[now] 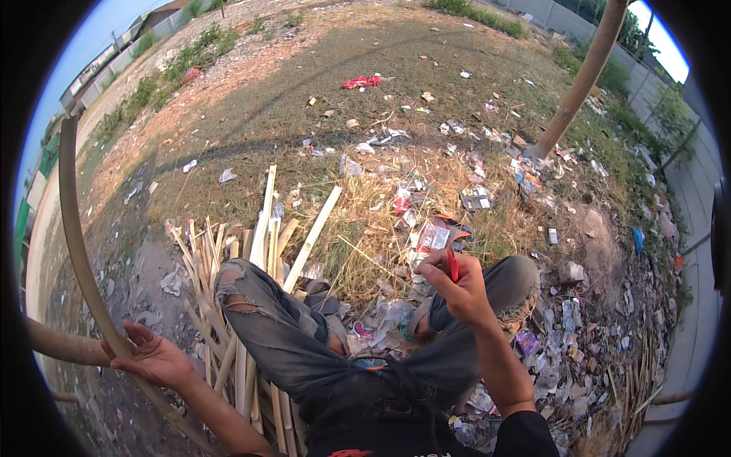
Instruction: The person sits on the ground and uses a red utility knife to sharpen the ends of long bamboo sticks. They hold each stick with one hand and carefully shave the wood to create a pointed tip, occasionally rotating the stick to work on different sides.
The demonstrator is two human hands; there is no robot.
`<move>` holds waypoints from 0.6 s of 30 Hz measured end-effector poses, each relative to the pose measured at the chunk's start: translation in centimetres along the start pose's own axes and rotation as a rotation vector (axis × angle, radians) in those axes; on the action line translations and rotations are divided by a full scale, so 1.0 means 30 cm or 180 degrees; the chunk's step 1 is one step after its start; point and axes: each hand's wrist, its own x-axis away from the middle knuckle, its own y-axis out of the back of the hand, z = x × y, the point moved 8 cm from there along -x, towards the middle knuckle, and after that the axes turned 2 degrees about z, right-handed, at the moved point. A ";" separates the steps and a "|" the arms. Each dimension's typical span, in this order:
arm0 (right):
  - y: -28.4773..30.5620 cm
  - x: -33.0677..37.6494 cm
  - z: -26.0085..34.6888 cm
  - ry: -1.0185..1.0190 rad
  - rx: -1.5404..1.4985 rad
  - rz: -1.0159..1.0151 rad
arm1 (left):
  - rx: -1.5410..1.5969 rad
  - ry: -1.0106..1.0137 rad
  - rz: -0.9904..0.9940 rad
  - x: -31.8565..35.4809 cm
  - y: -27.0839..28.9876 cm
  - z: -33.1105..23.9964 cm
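Dry grass and bare dirt (251, 114) run from the person's knees to the far fence, strewn with scraps of litter (426, 228). A thick brown trunk (579, 84) leans up at the far right. Near the left knee lies a heap of split bamboo slats (259, 251), pale and splintery, partly under the person's torn grey trousers (282, 335).

A long bamboo strip (76, 244) curves up the left side, from the near ground to high at the far left. The left hand (152, 358) lies against its lower part with the palm up and the fingers loosely curled around it, a light hold rather than a tight one. The right hand (457, 286) is raised over the right knee, closed in a pinch on a small red-handled tool (452, 265); it looks like a knife, though its blade is hidden, so I cannot tell which way the edge faces.

As I judge it, the bent strip is under tension, and with so slack a hold it could spring free and whip back. Its raw edge could also drive splinters into the bare palm if it slides. The tool, gripped near the knee, could nick the leg if the hand slips.
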 end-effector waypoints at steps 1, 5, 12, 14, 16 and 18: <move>-0.012 0.003 -0.001 -0.0003 0.0075 0.0050 | 0.0005 0.0273 0.0112 0.061 -0.024 0.051; -0.097 0.023 0.005 -0.0533 0.0231 -0.0076 | 0.0058 0.1436 0.0604 0.419 -0.177 0.216; -0.267 0.010 -0.091 0.0033 -0.0396 -0.0341 | 0.0421 0.2548 0.2356 0.984 -0.431 0.294; -0.289 0.020 -0.113 -0.0510 -0.1310 -0.0719 | 0.0582 0.2848 0.2484 1.067 -0.445 0.324; -0.261 0.000 -0.180 -0.0643 -0.1718 -0.0744 | 0.0500 0.3102 0.2557 1.115 -0.448 0.363; -0.222 -0.013 -0.206 -0.0713 -0.1950 -0.0907 | 0.0354 0.3811 0.2495 1.174 -0.429 0.400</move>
